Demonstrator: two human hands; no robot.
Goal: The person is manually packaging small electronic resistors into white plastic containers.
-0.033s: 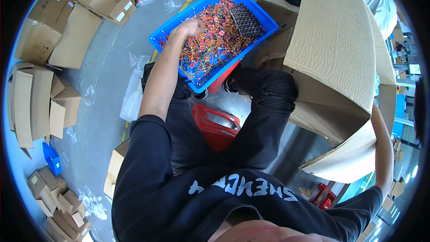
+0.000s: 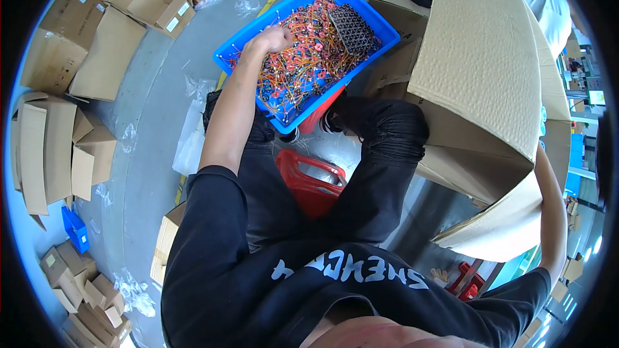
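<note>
My left hand (image 2: 276, 38) is closed, its fingers curled down at the left part of a blue plastic bin (image 2: 225, 45). Around it lies a tangled heap of small wired parts (image 2: 300, 67), with orange leads and red, pink and dark ends. What the fingers hold, if anything, is hidden. A dark perforated block (image 2: 353, 29) rests on the heap at the bin's right end. My right forearm (image 2: 549, 200) reaches up along the outside of a large open cardboard box (image 2: 480, 51). A box flap hides that hand, near some pale teal round pieces (image 2: 543, 121).
A red plastic stool (image 2: 309, 187) stands between my legs. Opened cardboard boxes (image 2: 55, 148) and a small blue bin (image 2: 76, 229) lie along the left, with scraps of clear plastic film (image 2: 134, 293) on the floor. Another person (image 2: 538, 9) is at the upper right.
</note>
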